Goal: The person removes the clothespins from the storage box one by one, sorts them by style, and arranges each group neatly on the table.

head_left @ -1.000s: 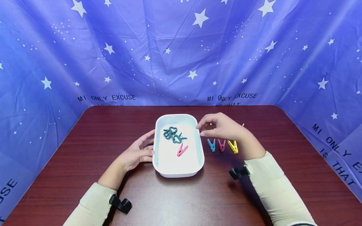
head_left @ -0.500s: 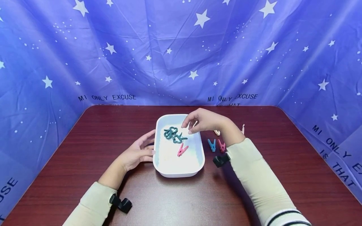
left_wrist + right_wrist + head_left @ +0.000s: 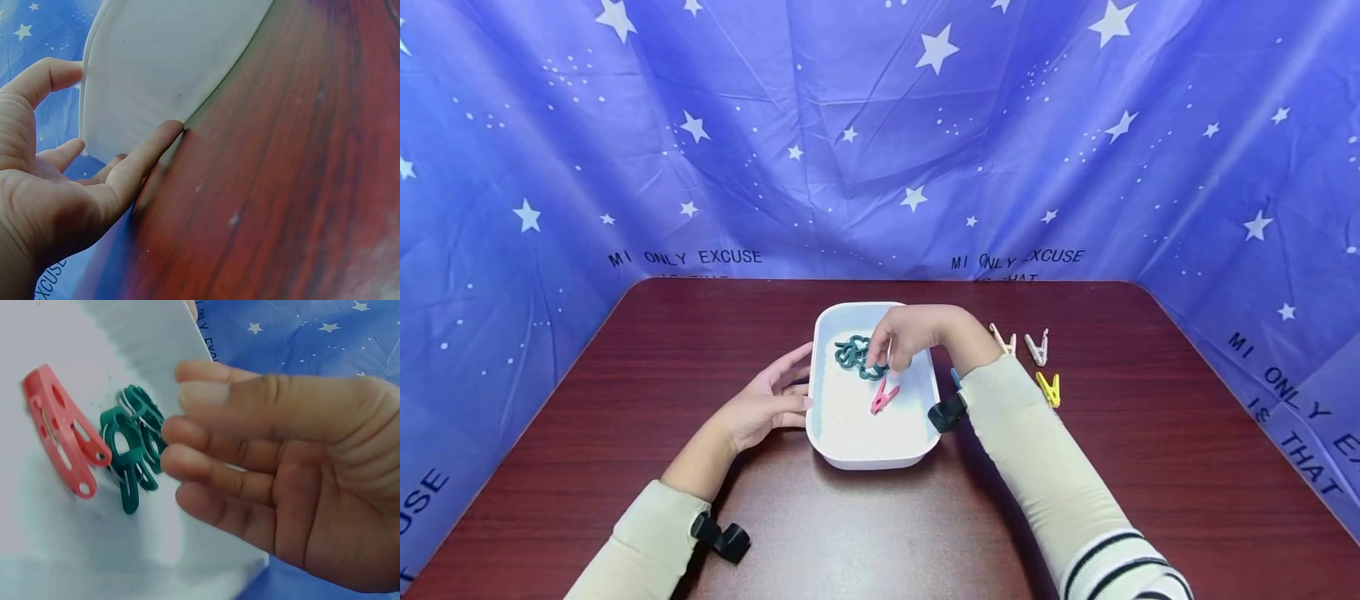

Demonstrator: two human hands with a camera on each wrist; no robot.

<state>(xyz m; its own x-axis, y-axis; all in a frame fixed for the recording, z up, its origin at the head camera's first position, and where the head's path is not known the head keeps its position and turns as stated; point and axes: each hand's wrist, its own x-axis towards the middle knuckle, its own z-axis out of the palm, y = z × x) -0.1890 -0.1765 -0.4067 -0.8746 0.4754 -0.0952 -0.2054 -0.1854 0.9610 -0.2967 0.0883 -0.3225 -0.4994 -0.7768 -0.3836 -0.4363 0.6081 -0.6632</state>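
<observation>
A white plastic tray (image 3: 872, 462) sits on the table, holding dark green plastic clips (image 3: 848, 357) toward the back and a pink clothespin (image 3: 881, 402) in front of them. My left hand (image 3: 762, 410) rests against the tray's left side; the left wrist view shows its fingertips touching the wall and rim. Inside the tray, my right hand (image 3: 904, 335) reaches in over the right rim, fingers bent loosely downward beside the green clips. In the right wrist view, nothing shows between its thumb (image 3: 262, 403) and fingers, and the fingertips overlap the clips' edge.
Right of the tray lie a yellow clothespin (image 3: 1049, 390), a whitish clothespin (image 3: 1038, 348) and a cream clothespin (image 3: 1003, 339). A blue clothespin (image 3: 956, 378) is mostly hidden by my right forearm. A starry blue cloth (image 3: 880, 150) hangs behind the table.
My right hand has moved left from beside the tray, over its right rim, and down to the green clips. The left hand and the tray stay in place.
</observation>
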